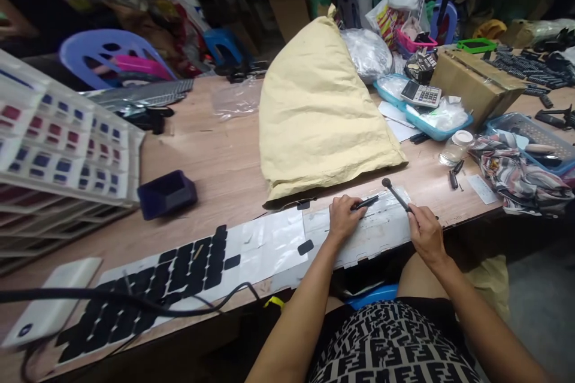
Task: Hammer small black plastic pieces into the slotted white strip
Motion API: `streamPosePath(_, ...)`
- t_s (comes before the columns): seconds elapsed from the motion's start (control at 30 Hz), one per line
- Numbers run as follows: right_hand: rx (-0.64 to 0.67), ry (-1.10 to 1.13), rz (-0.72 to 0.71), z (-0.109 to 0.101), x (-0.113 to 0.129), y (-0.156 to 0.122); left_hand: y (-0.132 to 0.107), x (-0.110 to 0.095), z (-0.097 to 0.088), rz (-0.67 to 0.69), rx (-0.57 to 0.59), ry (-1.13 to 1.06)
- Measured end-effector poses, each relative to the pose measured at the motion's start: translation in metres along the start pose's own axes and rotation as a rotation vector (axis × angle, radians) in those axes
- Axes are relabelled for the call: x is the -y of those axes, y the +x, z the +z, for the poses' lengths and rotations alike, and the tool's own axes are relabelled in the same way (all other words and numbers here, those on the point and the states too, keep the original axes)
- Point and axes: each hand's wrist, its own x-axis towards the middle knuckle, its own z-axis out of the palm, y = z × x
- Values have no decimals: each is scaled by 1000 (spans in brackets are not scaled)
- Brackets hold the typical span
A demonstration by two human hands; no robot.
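Observation:
My left hand [344, 218] rests on a long white backing sheet [278, 245] at the table's front edge, fingers closed on a thin black strip [367, 202] that lies on the sheet. My right hand [424, 232] is closed round the handle of a small black tool with a round head [393, 190], its head raised just right of the strip. Rows of black adhesive pads [179, 269] cover the sheet's left part, and one single pad [305, 247] lies near my left wrist.
A large tan sack [318, 102] stands behind the sheet. A dark blue tray [166, 193] and stacked white sample racks [54, 149] are at left. Right of centre lie a calculator [421, 94], blue trays, a cardboard box [476, 81] and patterned cloth [516, 176]. A black cable [135, 302] crosses the front.

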Motion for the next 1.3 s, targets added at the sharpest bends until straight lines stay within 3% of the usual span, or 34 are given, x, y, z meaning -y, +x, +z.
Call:
streamPosePath(0.17, 69, 162, -46, 0, 27, -10, 0, -2, -1, -15, -3, -14)
streamPosePath(0.63, 145, 113, -104, 14, 34, -13, 3, 0, -1, -9, 7, -44)
streamPosePath(0.73, 126, 46, -111, 13, 20, -4, 2, 0, 0, -1, 11, -45)
streamPosePath(1.0, -8, -423, -45, 9, -50, 29, 5, -6, -8, 6, -2, -56)
streamPosePath(1.1, -31, -462, -7, 15, -58, 28, -18, -7, -16, 74, -22, -175)
streamPosePath(1.17, -23, -455, -1, 18, -57, 25, -53, -6, -20, 148, 15, -256)
streamPosePath(1.3, -5, -439, 22, 20, -55, 23, -145, 7, -13, 324, 297, -183)
